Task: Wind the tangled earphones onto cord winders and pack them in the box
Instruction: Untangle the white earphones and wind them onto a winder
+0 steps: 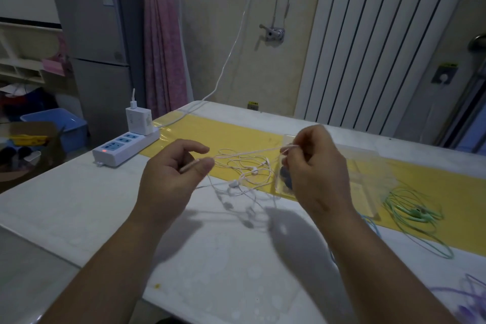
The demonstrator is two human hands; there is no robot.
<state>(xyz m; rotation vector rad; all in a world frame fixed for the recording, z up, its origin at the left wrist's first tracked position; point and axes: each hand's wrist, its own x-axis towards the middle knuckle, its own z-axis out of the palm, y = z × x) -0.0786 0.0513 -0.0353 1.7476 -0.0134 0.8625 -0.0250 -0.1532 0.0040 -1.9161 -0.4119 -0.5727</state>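
Observation:
Tangled pale pink earphones [247, 171] hang in loose loops between my two hands above the table. My left hand [173, 179] pinches one end of the cord, near the plug, between thumb and forefinger. My right hand [313, 168] pinches another stretch of the same cord, raised in front of a clear plastic box [368, 173] lying on the yellow strip. Dark blue pieces [285, 177] show inside the box's left end, partly hidden by my right hand. Green earphones [415, 214] lie in a heap right of the box. Purple earphones [470, 297] show at the bottom right corner.
A white power strip [123, 148] with a charger [138, 119] plugged in sits at the table's left rear edge, its cable running up the wall. A blue cord [368, 223] peeks out beside my right wrist. The white table [105, 200] ends at the left and front.

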